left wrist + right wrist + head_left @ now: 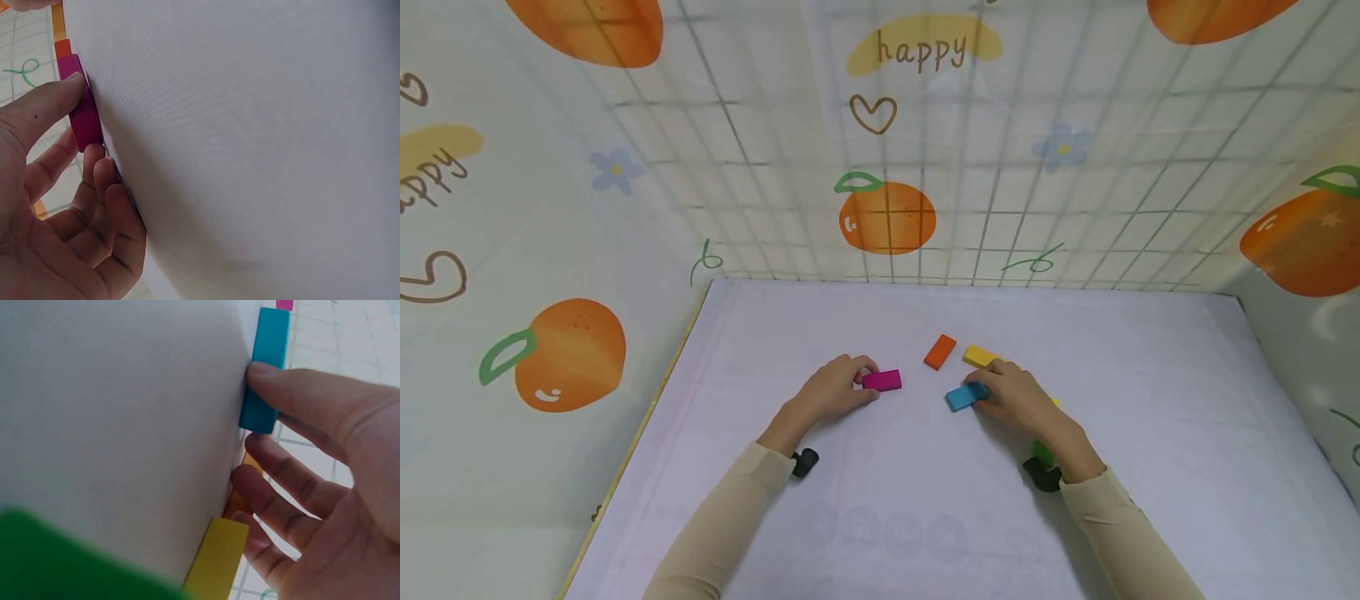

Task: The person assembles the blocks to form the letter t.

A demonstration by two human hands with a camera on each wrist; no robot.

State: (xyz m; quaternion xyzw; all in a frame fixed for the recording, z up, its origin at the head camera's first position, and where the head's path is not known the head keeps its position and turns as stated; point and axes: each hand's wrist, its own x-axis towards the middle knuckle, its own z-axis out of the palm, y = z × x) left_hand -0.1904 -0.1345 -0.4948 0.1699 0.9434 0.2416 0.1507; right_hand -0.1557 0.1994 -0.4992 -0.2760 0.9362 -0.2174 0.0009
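Observation:
A magenta block [882, 381] lies on the white tabletop, and my left hand [837, 389] pinches its left end between thumb and index finger. In the left wrist view the thumb presses on the side of the magenta block [86, 119], the other fingers curled below it. My right hand [1017, 398] pinches a blue block [964, 397] to the right of it. The thumb lies across the blue block [269, 337] in the right wrist view. An orange block [940, 352] lies beyond and between the hands.
A yellow-orange block [981, 357] sits just behind the right hand, partly covered by it. A yellow block [219, 556] and a green block [1042, 452] lie under or beside the right forearm. A patterned curtain [887, 150] hangs at the table's back edge.

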